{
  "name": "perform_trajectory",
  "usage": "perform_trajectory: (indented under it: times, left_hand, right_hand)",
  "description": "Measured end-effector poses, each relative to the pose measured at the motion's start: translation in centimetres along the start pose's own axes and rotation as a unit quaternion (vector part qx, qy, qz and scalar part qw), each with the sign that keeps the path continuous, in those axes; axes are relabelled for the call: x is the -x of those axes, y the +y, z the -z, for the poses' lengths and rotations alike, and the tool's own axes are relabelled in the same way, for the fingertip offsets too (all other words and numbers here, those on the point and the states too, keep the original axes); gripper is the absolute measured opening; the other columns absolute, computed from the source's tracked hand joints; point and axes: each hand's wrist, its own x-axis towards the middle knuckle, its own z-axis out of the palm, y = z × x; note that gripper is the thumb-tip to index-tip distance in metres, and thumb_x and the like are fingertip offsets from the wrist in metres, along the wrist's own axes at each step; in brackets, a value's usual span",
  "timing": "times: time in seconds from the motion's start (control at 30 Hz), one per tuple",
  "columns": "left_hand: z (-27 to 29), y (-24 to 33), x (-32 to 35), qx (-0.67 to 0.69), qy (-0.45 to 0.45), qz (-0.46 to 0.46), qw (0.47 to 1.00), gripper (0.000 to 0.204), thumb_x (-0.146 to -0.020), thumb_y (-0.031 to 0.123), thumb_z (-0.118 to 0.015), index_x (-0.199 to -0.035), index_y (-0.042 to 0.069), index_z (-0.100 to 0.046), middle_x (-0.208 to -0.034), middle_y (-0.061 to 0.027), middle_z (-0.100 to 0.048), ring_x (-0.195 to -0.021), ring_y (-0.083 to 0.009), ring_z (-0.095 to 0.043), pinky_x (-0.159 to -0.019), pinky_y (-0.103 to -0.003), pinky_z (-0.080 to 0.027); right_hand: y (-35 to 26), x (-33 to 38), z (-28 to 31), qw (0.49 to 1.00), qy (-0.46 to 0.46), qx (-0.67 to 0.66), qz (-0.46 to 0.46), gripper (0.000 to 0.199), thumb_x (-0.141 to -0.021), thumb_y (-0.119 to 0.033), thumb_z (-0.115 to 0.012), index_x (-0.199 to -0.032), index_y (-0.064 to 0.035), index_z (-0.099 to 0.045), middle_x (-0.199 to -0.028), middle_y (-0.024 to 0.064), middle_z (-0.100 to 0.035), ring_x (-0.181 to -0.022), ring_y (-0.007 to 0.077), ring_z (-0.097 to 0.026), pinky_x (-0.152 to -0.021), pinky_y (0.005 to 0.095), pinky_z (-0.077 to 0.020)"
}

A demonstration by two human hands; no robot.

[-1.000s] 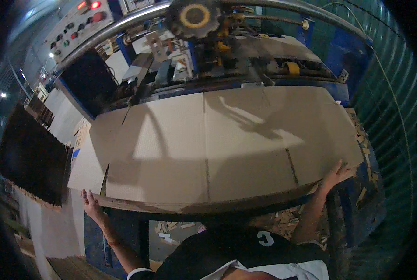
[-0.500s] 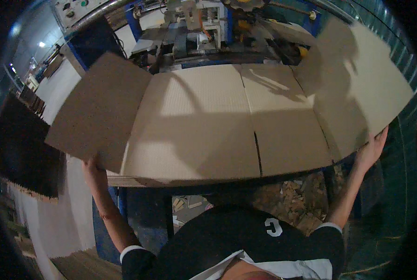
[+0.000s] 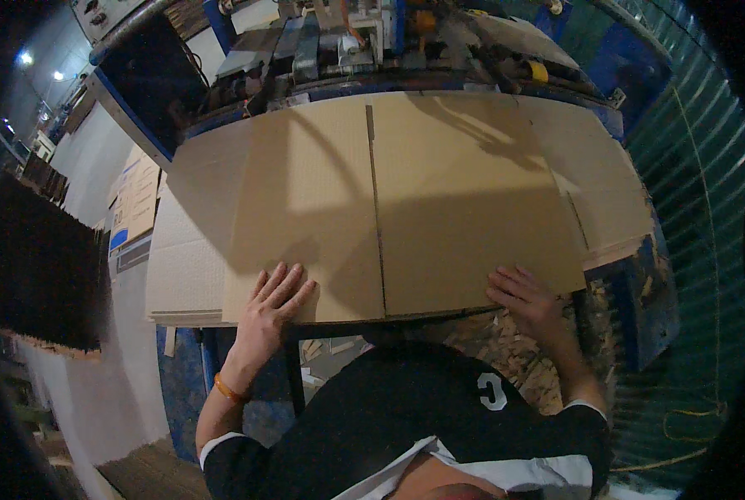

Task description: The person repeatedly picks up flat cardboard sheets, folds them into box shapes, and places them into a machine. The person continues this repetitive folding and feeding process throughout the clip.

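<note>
A folded cardboard sheet (image 3: 464, 208) lies flat in front of me, its two outer panels turned inward so that their edges run side by side down the middle. Beneath it, a stack of unfolded cardboard sheets (image 3: 190, 242) shows at both sides. My left hand (image 3: 276, 304) rests on the near edge of the left panel, fingers spread and flat. On the right panel, near the front edge, my right hand (image 3: 526, 302) lies with its fingers stretched out and slightly blurred. Neither hand grips anything.
A machine with rollers and belts (image 3: 306, 62) stands just beyond the cardboard. At far left is a dark cardboard stack (image 3: 43, 258); a printed carton (image 3: 135, 200) sits nearer. Scraps (image 3: 514, 358) litter the floor below. A green corrugated wall (image 3: 689, 250) runs along the right.
Both raised side panels have been folded inward and down flat. My hands have moved from the outer edges to the top of the panels, closer together.
</note>
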Motion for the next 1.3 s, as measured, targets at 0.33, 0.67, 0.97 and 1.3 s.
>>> perform_trajectory:
  times: [0.33, 0.67, 0.97, 1.3]
  left_hand:
    - [2.0, -1.7, -0.2, 0.146, -0.052, 0.011, 0.988, 0.051, -0.08, 0.009, -0.057, -0.13, 0.011, -0.046, -0.141, -0.0124, -0.033, -0.129, -0.0312, -0.032, -0.107, -0.042, -0.024]
    - [-1.2, -18.2, -10.8, 0.158, 0.147, 0.347, 0.913, 0.043, -0.086, 0.029, -0.055, -0.111, -0.006, -0.058, -0.099, -0.0182, -0.065, -0.086, -0.0204, -0.061, -0.079, -0.03, -0.046]
    - [-3.0, -15.4, -11.4, 0.179, 0.232, 0.371, 0.881, 0.037, -0.085, 0.032, -0.057, -0.103, 0.0, -0.065, -0.089, -0.0152, -0.067, -0.078, -0.0205, -0.063, -0.074, -0.031, -0.047]
    - [-3.2, -14.8, -12.7, -0.037, 0.213, 0.344, 0.914, 0.039, -0.085, 0.031, -0.055, -0.111, 0.002, -0.06, -0.108, -0.023, -0.058, -0.098, -0.0349, -0.057, -0.084, -0.039, -0.044]
  right_hand:
    - [8.1, -0.3, 2.4, 0.979, 0.05, 0.028, -0.197, 0.04, -0.089, -0.03, -0.05, -0.123, -0.0089, -0.052, -0.132, 0.0148, -0.045, -0.125, 0.0346, -0.037, -0.105, 0.044, -0.0278]
    - [28.9, -6.7, 3.5, 0.739, 0.143, -0.288, -0.592, 0.035, -0.087, -0.031, -0.047, -0.105, -0.002, -0.058, -0.091, 0.0098, -0.06, -0.066, 0.0193, -0.056, -0.06, 0.0308, -0.0456]
    - [29.7, -7.4, 2.2, 0.876, 0.112, -0.089, -0.461, 0.031, -0.09, -0.025, -0.042, -0.104, -0.0001, -0.055, -0.097, 0.0118, -0.062, -0.083, 0.0304, -0.058, -0.072, 0.0374, -0.0458]
    - [28.0, -10.8, 2.4, 0.843, -0.003, 0.145, -0.518, 0.035, -0.088, -0.023, -0.048, -0.117, -0.0049, -0.051, -0.12, 0.0182, -0.052, -0.108, 0.0363, -0.051, -0.09, 0.0435, -0.0421]
